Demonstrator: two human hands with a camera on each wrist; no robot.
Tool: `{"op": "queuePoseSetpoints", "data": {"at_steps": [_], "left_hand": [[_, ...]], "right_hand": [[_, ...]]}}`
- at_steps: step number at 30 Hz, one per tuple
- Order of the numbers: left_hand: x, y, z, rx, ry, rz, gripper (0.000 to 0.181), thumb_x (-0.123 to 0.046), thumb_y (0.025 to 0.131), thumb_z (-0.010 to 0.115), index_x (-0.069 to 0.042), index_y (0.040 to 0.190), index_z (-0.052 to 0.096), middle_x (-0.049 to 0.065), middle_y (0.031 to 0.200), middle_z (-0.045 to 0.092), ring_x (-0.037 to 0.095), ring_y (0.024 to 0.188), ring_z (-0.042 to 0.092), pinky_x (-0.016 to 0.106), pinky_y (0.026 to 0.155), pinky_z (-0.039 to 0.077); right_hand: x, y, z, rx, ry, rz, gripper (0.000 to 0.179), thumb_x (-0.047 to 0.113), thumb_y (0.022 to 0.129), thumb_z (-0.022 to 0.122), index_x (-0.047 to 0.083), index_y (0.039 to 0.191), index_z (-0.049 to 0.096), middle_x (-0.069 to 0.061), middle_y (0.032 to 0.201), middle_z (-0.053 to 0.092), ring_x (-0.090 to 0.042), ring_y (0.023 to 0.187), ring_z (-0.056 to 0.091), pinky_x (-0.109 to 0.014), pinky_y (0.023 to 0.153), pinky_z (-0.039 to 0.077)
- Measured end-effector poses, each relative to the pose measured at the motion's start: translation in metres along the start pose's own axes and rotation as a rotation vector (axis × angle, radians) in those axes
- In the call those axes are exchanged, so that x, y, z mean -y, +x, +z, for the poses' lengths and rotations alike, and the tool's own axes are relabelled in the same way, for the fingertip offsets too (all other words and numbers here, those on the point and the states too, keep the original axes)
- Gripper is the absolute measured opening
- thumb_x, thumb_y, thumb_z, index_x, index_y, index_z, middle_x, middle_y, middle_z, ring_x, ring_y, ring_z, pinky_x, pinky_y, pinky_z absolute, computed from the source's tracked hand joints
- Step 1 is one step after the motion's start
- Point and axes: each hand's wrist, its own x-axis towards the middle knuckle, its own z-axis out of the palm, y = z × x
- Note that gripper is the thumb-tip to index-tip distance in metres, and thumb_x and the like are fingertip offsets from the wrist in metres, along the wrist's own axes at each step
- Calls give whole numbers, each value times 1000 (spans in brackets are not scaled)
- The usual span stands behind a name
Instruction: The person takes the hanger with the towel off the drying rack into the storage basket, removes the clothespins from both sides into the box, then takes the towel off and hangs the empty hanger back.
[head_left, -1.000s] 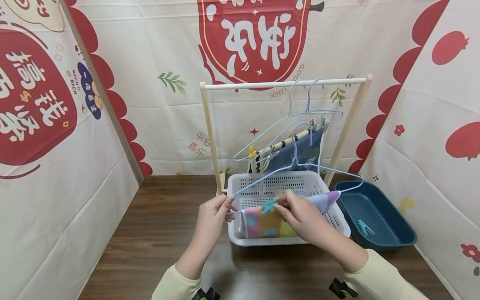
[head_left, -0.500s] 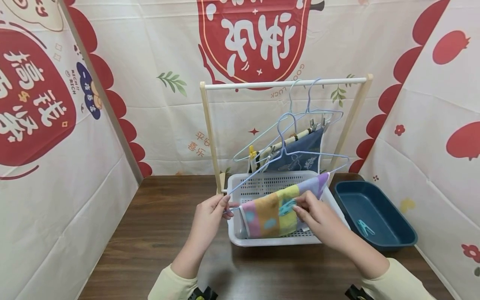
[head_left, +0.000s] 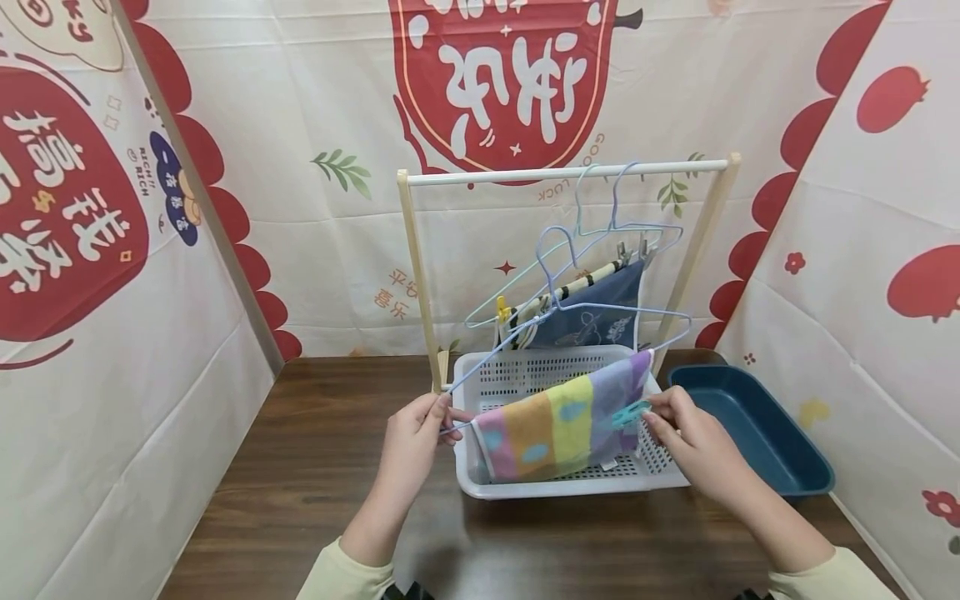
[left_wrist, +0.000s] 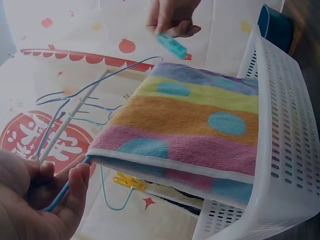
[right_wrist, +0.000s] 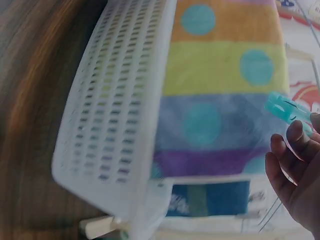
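Note:
A blue wire hanger [head_left: 556, 307] is tilted over the white basket [head_left: 525, 490], its left corner gripped between the thumb and fingers of my left hand [head_left: 412, 435]. Over its lower bar hangs a striped towel [head_left: 573, 412] with turquoise dots, reaching down into the basket. Between thumb and fingers, my right hand [head_left: 697, 442] pinches a turquoise clothespin [head_left: 628, 414] by the towel's purple end. In the left wrist view the clothespin [left_wrist: 172, 46] is above the towel's far edge, apart from the cloth. The right wrist view shows its tip [right_wrist: 277, 106] overlapping the towel's top edge.
Behind the basket stands a rack with a white rail [head_left: 517, 177] and wooden posts. Two hangers hang from it, with a navy cloth [head_left: 600, 308] and a yellow clip [head_left: 502, 309] below. A dark blue bin [head_left: 772, 433] sits at right, partly behind my right hand.
My right hand has moved right along the towel with the clothespin, from the pink end toward the purple end. The hanger's right side has risen and its hook has swung left.

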Motion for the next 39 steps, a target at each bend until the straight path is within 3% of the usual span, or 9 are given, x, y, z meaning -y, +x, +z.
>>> {"op": "queuePoseSetpoints", "data": {"at_steps": [4, 10, 15, 21, 29, 34, 39], "left_hand": [[-4, -2, -3, -16, 7, 17, 38, -21, 102, 53, 2, 72, 53, 17, 87, 72, 18, 63, 65, 32, 63, 57], [-9, -3, -8, -15, -12, 39, 39, -22, 102, 53, 4, 74, 55, 18, 87, 72, 22, 64, 66, 34, 62, 57], [-12, -3, -11, -45, 8, 34, 36, -20, 102, 53, 6, 79, 64, 15, 73, 68, 20, 62, 64, 34, 62, 56], [-11, -4, -14, -59, 52, -15, 41, -18, 102, 53, 3, 66, 54, 11, 63, 62, 17, 60, 63, 28, 63, 53], [-7, -4, -16, -51, 54, -55, 43, -19, 101, 55, 3, 65, 49, 11, 63, 63, 23, 63, 66, 30, 64, 55], [-5, -5, -17, -70, 87, -30, 37, -22, 95, 65, 1, 68, 57, 11, 63, 65, 24, 63, 67, 30, 65, 55], [-6, -7, -18, -88, 125, 21, 38, -23, 95, 66, -2, 64, 56, 7, 61, 64, 17, 59, 65, 31, 63, 56]], "right_hand": [[-15, -7, -2, -14, 9, 27, 14, 12, 102, 53, 7, 113, 46, 2, 79, 55, -15, 70, 49, -26, 56, 40], [-38, -15, -5, -43, 6, 78, 18, 16, 103, 50, 3, 115, 46, 0, 79, 55, -12, 69, 48, -27, 54, 37], [-57, -18, -9, -82, -31, 94, 19, 15, 103, 51, 1, 114, 47, -5, 79, 59, -9, 70, 48, -26, 56, 37], [-80, -22, -12, -73, -54, 177, 28, 22, 104, 47, -3, 118, 47, -4, 78, 57, -11, 70, 48, -27, 56, 37], [-103, -29, -14, -64, -89, 273, 42, 32, 105, 45, -6, 124, 44, -8, 76, 58, -14, 67, 48, -28, 55, 38], [-115, -33, -17, -81, -109, 310, 46, 33, 105, 45, -7, 126, 43, -7, 76, 57, -13, 66, 46, -27, 54, 38], [-128, -34, -21, -51, -132, 363, 51, 37, 105, 43, -8, 129, 43, -8, 80, 57, -18, 69, 49, -28, 54, 40]]}}
